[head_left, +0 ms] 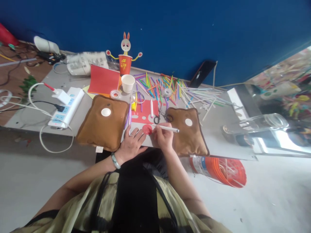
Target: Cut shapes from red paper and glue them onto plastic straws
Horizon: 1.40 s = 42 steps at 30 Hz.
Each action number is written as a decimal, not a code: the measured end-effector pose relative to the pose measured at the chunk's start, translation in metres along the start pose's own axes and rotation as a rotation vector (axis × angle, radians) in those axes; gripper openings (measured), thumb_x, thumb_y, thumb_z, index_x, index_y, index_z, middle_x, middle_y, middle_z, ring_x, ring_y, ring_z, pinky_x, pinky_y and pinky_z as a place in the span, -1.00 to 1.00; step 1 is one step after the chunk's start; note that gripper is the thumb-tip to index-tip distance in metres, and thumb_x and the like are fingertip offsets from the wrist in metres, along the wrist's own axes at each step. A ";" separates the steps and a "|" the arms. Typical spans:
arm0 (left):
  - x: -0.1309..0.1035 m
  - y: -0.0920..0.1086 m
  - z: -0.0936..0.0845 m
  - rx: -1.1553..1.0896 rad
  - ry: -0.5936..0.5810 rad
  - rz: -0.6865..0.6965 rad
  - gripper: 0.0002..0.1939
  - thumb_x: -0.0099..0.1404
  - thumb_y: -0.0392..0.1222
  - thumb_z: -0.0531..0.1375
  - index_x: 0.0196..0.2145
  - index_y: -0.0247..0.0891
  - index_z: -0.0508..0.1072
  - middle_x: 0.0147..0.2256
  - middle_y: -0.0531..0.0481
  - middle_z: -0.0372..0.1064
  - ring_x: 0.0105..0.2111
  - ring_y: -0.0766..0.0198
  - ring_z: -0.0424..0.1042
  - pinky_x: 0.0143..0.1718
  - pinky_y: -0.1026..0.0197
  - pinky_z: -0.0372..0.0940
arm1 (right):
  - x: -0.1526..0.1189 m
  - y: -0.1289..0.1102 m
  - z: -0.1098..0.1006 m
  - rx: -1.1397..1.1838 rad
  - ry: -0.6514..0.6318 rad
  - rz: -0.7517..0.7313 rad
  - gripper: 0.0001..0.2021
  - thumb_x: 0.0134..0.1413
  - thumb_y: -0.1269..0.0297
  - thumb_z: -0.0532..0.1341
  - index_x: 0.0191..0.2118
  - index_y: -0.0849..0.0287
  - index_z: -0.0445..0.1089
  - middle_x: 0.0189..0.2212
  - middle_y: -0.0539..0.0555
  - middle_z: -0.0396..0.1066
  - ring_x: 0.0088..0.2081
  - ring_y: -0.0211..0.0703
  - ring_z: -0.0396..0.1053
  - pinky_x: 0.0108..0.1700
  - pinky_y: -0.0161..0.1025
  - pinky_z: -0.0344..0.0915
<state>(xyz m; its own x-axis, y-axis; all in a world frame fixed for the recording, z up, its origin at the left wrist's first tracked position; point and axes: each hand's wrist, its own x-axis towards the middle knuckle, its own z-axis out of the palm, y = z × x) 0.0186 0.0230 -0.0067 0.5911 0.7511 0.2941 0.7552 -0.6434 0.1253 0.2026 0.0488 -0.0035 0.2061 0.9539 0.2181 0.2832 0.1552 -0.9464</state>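
Observation:
My left hand lies on the table's front edge, fingers spread, holding nothing, just left of a small round red paper piece. My right hand is closed round a white pen, whose tip end points left toward the red piece. Behind the hands lies a red paper sheet with cut-out holes, and another white pen rests on it. Black-handled scissors lie just behind my right hand. Brown cushions flank both hands.
A red cup with a rabbit figure, a white cup and colourful sticks stand or lie at the back. A power strip is left; a glass bottle lies right. An orange bucket is below the table.

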 end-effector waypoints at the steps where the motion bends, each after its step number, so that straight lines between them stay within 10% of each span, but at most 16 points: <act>1: 0.000 0.000 0.000 0.001 0.001 0.002 -0.48 0.36 0.11 0.12 0.13 -0.27 0.37 0.12 -0.23 0.33 0.11 -0.08 0.27 0.30 -0.31 -0.11 | 0.000 -0.001 0.000 -0.046 0.006 -0.028 -0.80 0.18 0.10 0.24 -0.29 0.12 0.31 -0.53 -0.05 0.42 -0.58 -0.28 0.33 -0.51 -0.31 0.28; 42: 0.000 0.001 -0.002 -0.021 -0.022 -0.008 -0.47 0.38 0.08 0.10 0.17 -0.28 0.34 0.12 -0.24 0.34 0.12 -0.08 0.26 0.32 -0.33 -0.16 | 0.003 -0.011 -0.002 -0.330 -0.141 -0.010 -0.86 0.04 0.18 0.24 -0.43 0.12 0.36 -0.58 -0.03 0.45 -0.54 -0.22 0.37 -0.43 -0.29 0.27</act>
<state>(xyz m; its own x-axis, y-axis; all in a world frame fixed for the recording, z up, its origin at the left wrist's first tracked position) 0.0187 0.0224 -0.0043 0.5915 0.7590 0.2720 0.7540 -0.6402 0.1470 0.2018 0.0490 0.0082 0.0773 0.9824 0.1699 0.5765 0.0950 -0.8116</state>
